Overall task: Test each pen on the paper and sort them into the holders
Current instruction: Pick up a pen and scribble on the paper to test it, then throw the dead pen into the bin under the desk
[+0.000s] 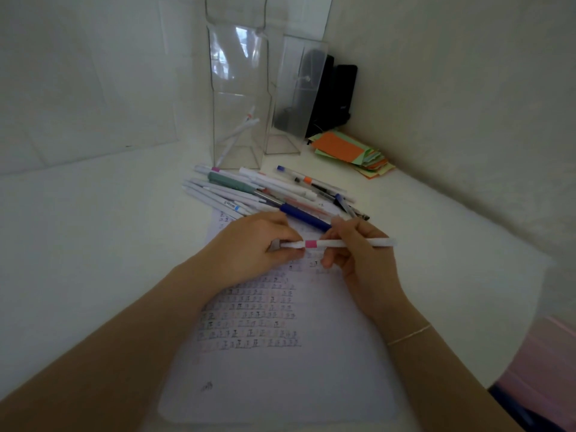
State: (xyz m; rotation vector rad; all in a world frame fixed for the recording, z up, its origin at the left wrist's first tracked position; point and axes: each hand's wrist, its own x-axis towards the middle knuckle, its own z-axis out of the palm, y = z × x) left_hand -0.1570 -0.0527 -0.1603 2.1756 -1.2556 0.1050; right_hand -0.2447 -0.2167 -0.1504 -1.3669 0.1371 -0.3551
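A white pen with a pink band [346,243] lies level across both hands above the paper [280,369]. My left hand [249,244] grips its capped left end. My right hand [358,257] holds the barrel just right of the pink band. The sheet carries rows of small test marks. A pile of several pens [265,191] lies just beyond the hands. Two clear holders stand at the back: the left holder [237,98] has two white pens leaning inside, and I see no pens in the right holder [296,95].
A stack of orange and green paper slips [355,151] lies at the right by the wall. A black object [336,95] stands behind the right holder. The white desk's curved edge [530,307] runs down the right side.
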